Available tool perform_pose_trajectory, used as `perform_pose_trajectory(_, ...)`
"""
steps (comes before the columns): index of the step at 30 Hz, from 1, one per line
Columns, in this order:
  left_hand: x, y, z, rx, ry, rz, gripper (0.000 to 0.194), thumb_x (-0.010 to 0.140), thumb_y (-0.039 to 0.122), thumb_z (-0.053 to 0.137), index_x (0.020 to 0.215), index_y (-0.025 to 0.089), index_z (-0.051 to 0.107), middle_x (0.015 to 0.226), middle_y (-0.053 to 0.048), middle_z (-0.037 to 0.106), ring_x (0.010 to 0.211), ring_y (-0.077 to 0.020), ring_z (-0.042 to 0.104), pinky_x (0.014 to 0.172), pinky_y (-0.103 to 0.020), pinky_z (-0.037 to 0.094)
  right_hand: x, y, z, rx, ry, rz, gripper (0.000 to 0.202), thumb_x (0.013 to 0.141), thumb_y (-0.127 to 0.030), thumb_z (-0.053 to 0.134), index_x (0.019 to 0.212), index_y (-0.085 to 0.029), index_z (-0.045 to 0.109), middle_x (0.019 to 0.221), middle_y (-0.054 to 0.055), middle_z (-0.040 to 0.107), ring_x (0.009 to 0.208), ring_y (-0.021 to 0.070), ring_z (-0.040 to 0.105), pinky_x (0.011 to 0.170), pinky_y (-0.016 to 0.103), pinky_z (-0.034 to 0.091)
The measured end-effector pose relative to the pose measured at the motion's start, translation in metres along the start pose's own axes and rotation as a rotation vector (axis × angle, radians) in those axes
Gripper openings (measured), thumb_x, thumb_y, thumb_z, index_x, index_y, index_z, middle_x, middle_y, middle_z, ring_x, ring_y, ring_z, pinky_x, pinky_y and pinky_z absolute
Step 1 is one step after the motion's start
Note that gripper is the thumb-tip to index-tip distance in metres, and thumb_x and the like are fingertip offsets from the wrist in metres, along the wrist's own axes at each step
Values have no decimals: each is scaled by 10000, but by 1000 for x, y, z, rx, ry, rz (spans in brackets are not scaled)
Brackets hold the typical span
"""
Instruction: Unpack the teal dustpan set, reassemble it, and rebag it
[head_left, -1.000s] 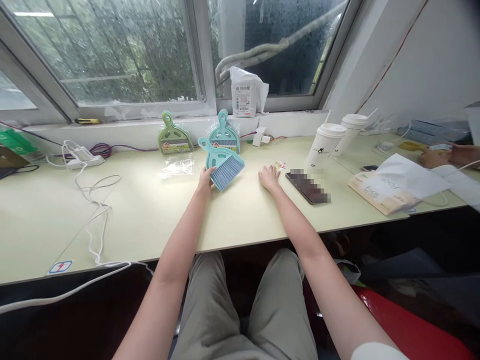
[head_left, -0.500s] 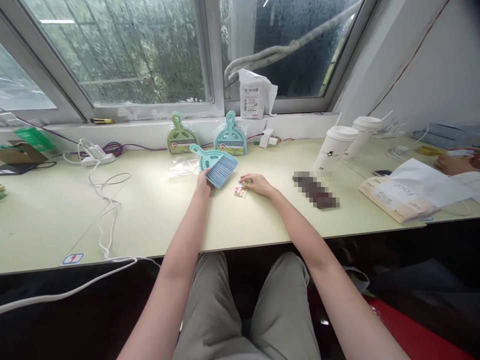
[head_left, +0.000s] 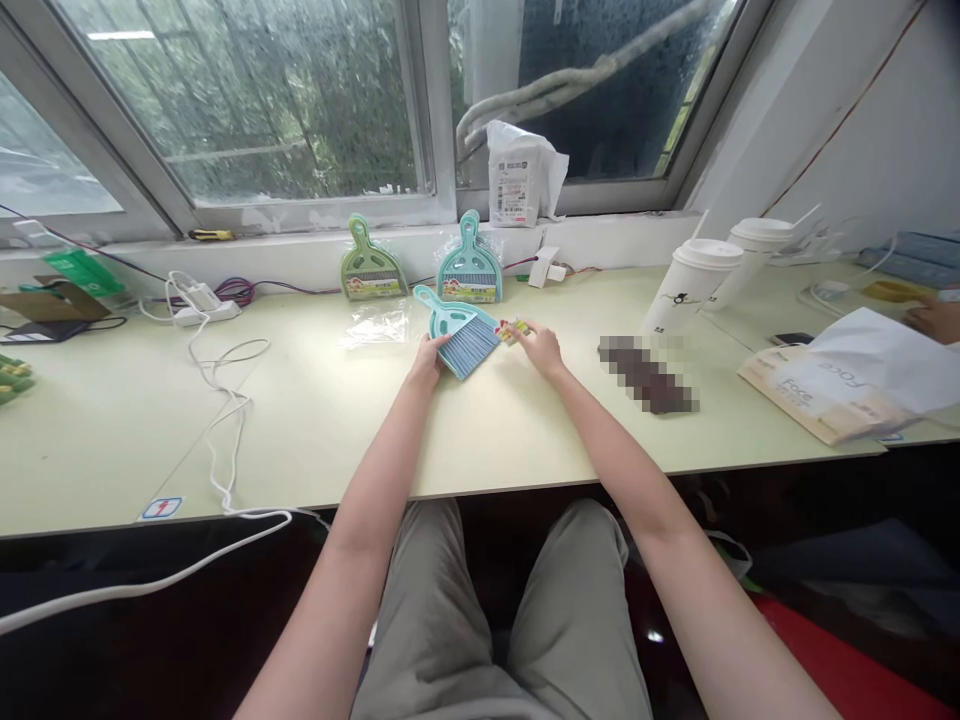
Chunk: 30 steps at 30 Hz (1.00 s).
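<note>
On the pale table (head_left: 315,430), the left hand (head_left: 427,360) still grips the small teal brush (head_left: 463,334) by its bristle end. The right hand (head_left: 541,348) has moved farther away and left, lifting the small colourful label (head_left: 511,329), pinched in its fingertips, right against the bristles. Beyond, the teal dustpan (head_left: 468,277) and green dustpan (head_left: 370,274) stay leaning under the window.
</note>
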<state>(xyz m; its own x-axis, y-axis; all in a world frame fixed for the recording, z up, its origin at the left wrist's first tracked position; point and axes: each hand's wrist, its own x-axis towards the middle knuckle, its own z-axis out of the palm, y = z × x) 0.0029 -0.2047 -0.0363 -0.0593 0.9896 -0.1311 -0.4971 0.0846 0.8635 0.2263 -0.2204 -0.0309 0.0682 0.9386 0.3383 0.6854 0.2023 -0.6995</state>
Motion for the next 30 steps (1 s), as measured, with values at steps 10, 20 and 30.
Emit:
perform_pose_trajectory(10,-27,-12,32,-19,-276,36,306,802,361,714,1041,180,653,993,-58,724,981,-231,676,907,-357,540,-23,-38,19,-202,-72,-206,565,940,-577,370,1441,-319,415,1606,57,213,1500,309,60,1089,733,-25)
perform_pose_trajectory(20,-25,-7,27,-44,-267,58,277,802,269,715,1041,146,652,996,-69,729,958,-215,684,901,-342,542,-22,-40,14,-129,-43,-217,783,861,-561,534,1523,-341,179,1580,77,276,1487,339,121,1078,753,5)
perform_pose_trajectory(30,-27,-6,28,-62,-277,45,284,783,239,733,1036,144,644,1003,-76,727,988,-231,684,981,-394,510,-11,-22,12,92,-27,-129,649,928,-544,419,1509,-338,218,1511,95,412,1402,316,352,1097,723,12)
